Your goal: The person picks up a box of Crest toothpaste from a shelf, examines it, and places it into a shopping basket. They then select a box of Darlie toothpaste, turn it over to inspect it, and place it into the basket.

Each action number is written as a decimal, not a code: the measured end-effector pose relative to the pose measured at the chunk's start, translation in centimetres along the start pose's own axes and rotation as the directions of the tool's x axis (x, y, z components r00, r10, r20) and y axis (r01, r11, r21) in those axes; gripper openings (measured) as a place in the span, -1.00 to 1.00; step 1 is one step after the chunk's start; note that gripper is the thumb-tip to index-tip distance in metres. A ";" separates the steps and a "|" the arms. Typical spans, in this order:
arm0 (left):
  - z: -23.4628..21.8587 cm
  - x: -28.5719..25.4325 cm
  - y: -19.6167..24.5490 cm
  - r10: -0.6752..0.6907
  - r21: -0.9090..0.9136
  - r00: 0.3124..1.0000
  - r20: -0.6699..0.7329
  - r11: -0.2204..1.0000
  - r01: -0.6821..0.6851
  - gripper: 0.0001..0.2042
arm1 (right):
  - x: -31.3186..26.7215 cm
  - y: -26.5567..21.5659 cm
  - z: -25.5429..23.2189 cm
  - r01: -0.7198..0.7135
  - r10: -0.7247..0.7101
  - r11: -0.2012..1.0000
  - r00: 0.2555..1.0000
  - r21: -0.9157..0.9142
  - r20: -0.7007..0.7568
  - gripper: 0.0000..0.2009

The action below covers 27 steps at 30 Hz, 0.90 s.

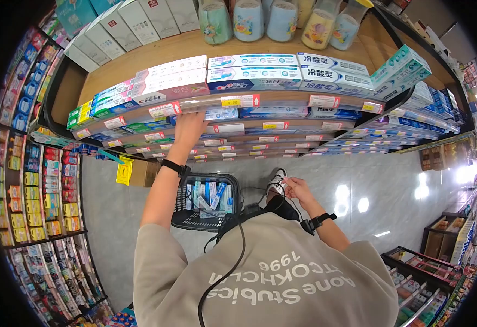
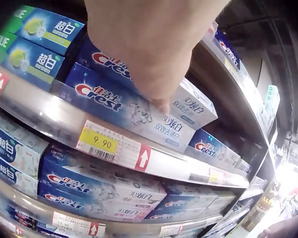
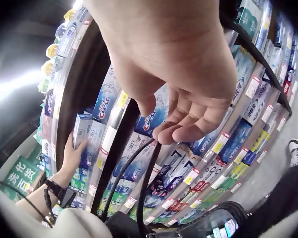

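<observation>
My left hand [image 1: 189, 129] reaches into the second shelf under a price strip. In the left wrist view its thumb and fingers grip the upper Crest toothpaste box [image 2: 192, 105], which sits askew on another Crest box [image 2: 97, 99]. The right wrist view also shows the left hand [image 3: 73, 154] at that box, which juts out from the shelf. My right hand [image 1: 299, 191] hangs in front of my body, away from the shelves. Its curled fingers [image 3: 188, 131] pinch a thin black cable [image 3: 150, 173].
A black shopping basket [image 1: 195, 222] with several boxes inside stands on the floor below my left arm. Toothpaste boxes [image 1: 255, 76] line the shelf above, with patterned jars [image 1: 248, 22] behind. A brown carton [image 1: 143, 173] sits left of the basket.
</observation>
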<state>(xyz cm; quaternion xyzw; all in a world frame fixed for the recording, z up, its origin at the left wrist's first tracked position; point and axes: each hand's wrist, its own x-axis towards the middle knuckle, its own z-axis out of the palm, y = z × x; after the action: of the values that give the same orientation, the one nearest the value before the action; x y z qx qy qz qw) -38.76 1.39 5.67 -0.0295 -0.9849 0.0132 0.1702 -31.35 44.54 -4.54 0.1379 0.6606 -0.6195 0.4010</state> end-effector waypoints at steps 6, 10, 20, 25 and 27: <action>-2.2 -2.5 1.4 0.106 0.007 0.973 -0.204 0.994 -0.107 -0.49 | -1.1 -0.2 -0.6 0.056 -0.059 0.997 0.996 -0.050 -0.062 -0.66; -5.2 -5.9 3.9 0.113 -0.088 0.932 -0.344 0.985 -0.152 -0.48 | -2.4 -0.5 -0.7 0.237 -0.254 0.962 0.959 -0.133 -0.128 -0.67; -11.4 -17.4 10.1 0.255 -0.514 0.934 -0.249 0.783 -0.351 -0.49 | -14.5 -9.7 11.7 0.822 -0.766 0.448 0.556 -0.352 0.322 -0.13; -14.2 -21.4 10.2 0.166 -0.688 0.986 -0.027 0.712 -0.138 -0.55 | -15.1 -8.2 14.5 0.832 -0.711 0.457 0.554 -0.315 0.433 -0.45; -15.4 -22.6 10.0 0.114 -0.732 0.992 0.059 0.680 -0.035 -0.53 | -15.5 -7.6 15.1 0.714 -0.583 0.608 0.698 -0.346 0.417 -0.48</action>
<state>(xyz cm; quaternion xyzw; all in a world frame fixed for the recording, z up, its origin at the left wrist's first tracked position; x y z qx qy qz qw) -11.76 10.15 12.25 -0.1340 -0.9139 -0.3713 0.0947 -21.20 33.86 13.06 -0.3011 0.7380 -0.5494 0.2508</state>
